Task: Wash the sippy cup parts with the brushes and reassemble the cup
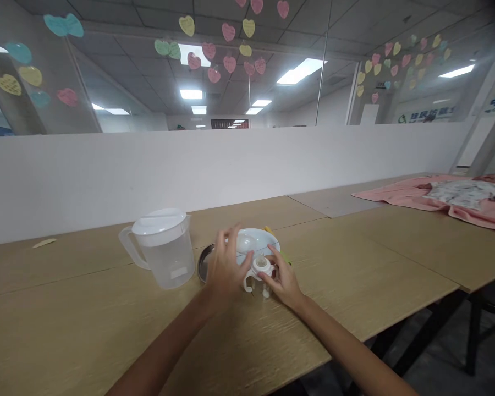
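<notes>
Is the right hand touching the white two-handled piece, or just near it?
Touching: the head view shows the right hand with its thumb and fingers against the side of the white two-handled piece.

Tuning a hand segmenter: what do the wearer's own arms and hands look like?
Left arm and right arm: slender, no sleeves in view, no watch or bracelet visible. Left hand and right hand: ungloved, no cables or markings seen. Left fingers are blurred, so small rings can't be ruled out.
</notes>
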`<act>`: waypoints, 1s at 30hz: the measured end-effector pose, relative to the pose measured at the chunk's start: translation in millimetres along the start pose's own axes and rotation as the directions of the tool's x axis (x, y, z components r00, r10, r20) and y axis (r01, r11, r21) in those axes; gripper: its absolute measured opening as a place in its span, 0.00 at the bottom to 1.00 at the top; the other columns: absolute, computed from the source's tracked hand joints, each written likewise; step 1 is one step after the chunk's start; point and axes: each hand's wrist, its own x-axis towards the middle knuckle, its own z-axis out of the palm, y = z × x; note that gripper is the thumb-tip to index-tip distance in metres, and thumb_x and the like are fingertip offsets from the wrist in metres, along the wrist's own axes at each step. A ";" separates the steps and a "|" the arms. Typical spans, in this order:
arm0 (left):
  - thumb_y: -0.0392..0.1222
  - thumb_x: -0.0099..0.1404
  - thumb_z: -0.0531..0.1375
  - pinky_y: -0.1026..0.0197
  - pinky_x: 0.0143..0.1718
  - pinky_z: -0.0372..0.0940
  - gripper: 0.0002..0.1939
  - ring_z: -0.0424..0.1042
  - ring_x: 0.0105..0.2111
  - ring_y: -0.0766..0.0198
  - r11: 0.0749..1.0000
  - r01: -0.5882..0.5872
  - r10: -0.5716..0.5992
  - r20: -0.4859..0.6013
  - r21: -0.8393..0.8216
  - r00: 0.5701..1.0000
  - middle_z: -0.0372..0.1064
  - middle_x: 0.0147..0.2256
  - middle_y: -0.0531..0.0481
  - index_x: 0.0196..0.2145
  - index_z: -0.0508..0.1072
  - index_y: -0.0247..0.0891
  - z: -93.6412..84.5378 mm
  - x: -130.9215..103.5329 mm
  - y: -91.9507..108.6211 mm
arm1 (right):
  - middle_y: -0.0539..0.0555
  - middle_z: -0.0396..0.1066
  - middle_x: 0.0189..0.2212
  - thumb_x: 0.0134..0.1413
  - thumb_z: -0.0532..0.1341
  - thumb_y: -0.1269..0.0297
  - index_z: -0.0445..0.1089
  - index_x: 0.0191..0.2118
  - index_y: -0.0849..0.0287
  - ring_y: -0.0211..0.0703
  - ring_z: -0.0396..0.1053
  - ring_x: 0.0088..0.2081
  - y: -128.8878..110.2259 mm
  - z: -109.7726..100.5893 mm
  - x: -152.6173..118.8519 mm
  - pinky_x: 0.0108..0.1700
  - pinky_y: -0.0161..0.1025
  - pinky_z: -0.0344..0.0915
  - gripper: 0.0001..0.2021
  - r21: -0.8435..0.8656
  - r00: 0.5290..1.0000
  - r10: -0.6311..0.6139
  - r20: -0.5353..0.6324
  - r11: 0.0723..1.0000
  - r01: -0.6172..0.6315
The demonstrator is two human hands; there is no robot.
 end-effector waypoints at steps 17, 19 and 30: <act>0.41 0.68 0.49 0.51 0.56 0.58 0.22 0.61 0.56 0.57 0.856 0.025 0.052 0.134 -0.517 0.990 0.60 0.56 0.41 0.59 0.55 0.38 63.6 -57.0 -4.0 | 0.62 0.66 0.50 0.56 0.55 0.57 0.47 0.63 0.58 0.48 0.69 0.41 2.7 -1.0 -3.3 0.39 0.44 0.69 0.31 -0.110 0.987 -0.147 0.065 0.982 0.153; 0.42 0.68 0.49 0.51 0.56 0.58 0.23 0.61 0.56 0.56 0.868 0.027 0.054 0.149 -0.496 0.987 0.60 0.57 0.41 0.59 0.55 0.39 64.2 -57.2 -4.0 | 0.63 0.63 0.53 0.56 0.55 0.57 0.47 0.63 0.59 0.50 0.69 0.45 1.5 -1.7 -3.2 0.41 0.45 0.69 0.31 -0.111 0.986 -0.156 0.055 0.981 0.162; 0.43 0.68 0.49 0.53 0.53 0.60 0.19 0.64 0.52 0.58 0.893 -0.001 0.090 0.176 -0.450 0.980 0.65 0.52 0.43 0.56 0.60 0.39 51.8 -45.2 -1.6 | 0.64 0.65 0.50 0.56 0.55 0.58 0.49 0.60 0.63 0.48 0.70 0.43 -2.8 3.3 -3.1 0.43 0.45 0.69 0.28 -0.059 0.994 -0.112 -0.022 0.992 0.110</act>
